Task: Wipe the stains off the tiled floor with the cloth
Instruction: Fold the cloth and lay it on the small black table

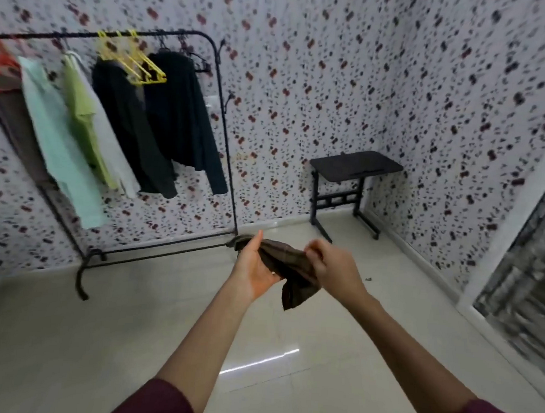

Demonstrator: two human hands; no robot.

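Above the tiled floor (284,384), well clear of it, you hold the cloth (288,265) between both hands: left hand (254,269) cupped under it with thumb up, right hand (331,268) pinching its edge. Fold it into a flat pad before crouching. Stains, perhaps lost in the blur, don't show.

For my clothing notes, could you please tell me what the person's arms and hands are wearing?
Both arms wear dark maroon sleeves pushed up high, leaving the forearms bare. The left hand and right hand are bare: no gloves, rings, watch or bracelets show.
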